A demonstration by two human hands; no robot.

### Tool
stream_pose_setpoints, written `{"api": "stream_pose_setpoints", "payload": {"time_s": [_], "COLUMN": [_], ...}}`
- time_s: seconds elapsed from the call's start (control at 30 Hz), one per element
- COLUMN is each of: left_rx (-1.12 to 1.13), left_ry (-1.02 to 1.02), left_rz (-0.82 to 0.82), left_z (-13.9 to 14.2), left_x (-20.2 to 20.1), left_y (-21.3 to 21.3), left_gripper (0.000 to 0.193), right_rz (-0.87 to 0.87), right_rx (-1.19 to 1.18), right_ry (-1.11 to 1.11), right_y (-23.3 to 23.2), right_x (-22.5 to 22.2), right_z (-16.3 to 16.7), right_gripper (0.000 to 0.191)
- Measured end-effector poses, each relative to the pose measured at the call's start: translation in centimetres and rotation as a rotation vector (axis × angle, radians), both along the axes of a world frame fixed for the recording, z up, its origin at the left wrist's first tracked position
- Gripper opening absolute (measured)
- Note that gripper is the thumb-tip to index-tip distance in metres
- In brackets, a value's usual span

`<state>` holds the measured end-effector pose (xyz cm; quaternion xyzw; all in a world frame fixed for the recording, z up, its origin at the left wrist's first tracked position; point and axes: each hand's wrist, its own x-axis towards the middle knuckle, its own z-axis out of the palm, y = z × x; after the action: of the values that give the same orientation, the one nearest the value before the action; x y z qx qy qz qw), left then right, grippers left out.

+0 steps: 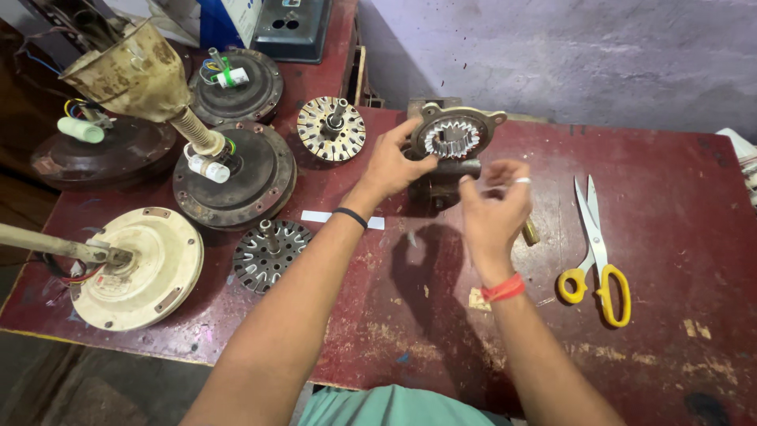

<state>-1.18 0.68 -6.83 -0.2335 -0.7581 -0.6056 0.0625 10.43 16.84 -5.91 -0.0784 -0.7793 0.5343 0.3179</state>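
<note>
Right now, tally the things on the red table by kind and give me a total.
Closed fan motor housings: 4, one cream, three dark
Bare slotted cores: 2
Toothed stator ring in its frame, at the left hand: 1
Yellow-handled scissors: 1
Total: 8

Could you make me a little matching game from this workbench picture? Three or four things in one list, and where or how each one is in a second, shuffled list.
Things:
1. scissors
2. toothed metal ring
3. cream fan motor
4. right hand

Places or states:
A. held up by the left hand
B. near the table's left edge
C. lying right of both hands
D. raised over the table, wearing a ring

Pairs: 1-C, 2-A, 3-B, 4-D
</note>
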Motion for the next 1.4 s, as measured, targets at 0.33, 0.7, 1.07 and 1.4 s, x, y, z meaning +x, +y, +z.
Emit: {"api": "stream_pose_setpoints", "payload": {"time_s": [0.33, 0.7, 1.07, 1.4], "left_rx": [0.089, 0.195, 0.114, 0.192], "left_ry": [-0.036, -0.175, -0.133, -0.144], "left_rz": [-0.096, -0.196, -0.164, -0.222], "left_z": [-0.7, 0.2, 0.5, -0.2], "left_x": [-0.6, -0.5, -0.8, -1.1], "left_y": [-0.4, -0.5, -0.7, -0.7], "left_gripper": [0.06, 0.054, 0.051, 0.055], "right_rz": [0.566, 0.818, 0.25, 0.523], "right_rx": [-0.622, -0.626, 0.946, 0.529], "right_ry": [-0.53, -0.711, -0.619, 0.052], "right_y": [-1.9, 8.5, 11.8, 1.9], "right_x": [1.5, 11.2, 6.7, -0.3], "right_z": [0.3, 7.9, 11.6, 4.5], "right_gripper": [0.018, 0.036, 0.037, 0.033]}}
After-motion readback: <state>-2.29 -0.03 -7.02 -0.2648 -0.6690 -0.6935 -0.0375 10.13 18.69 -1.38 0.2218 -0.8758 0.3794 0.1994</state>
